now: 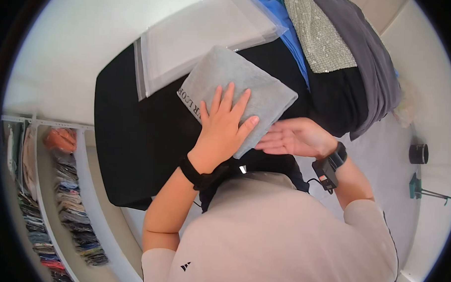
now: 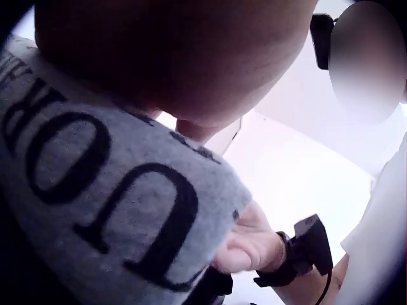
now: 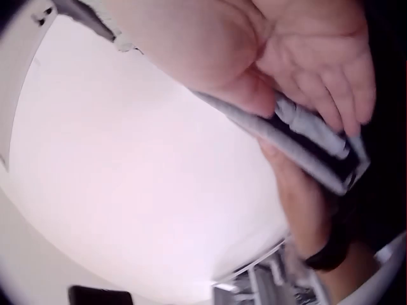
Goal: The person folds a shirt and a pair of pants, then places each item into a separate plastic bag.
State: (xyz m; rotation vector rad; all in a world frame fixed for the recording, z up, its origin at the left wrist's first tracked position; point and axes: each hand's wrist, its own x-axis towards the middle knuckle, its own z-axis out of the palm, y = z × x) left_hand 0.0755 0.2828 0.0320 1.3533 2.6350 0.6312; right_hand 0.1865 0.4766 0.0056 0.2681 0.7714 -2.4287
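A folded grey garment (image 1: pixel 247 84) with dark lettering lies over a black surface, tilted in the head view. My left hand (image 1: pixel 223 123) rests palm down on top of it, fingers spread and thumb toward the right. Large black letters on the garment (image 2: pixel 127 190) fill much of the left wrist view. At the near right edge is my right hand (image 1: pixel 297 137), palm turned up, its straight fingertips partly hidden at the garment's edge. In the right wrist view, the fingers of the right hand (image 3: pixel 305 60) reach over the open folded layers of the garment (image 3: pixel 311 127).
Clear plastic bags (image 1: pixel 209 33) are stacked at the back of the black table (image 1: pixel 131 132). Blue, sequinned (image 1: pixel 321 37) and dark grey clothes (image 1: pixel 367 66) drape over the right side. Shelves of folded clothes (image 1: pixel 79 205) stand at the left.
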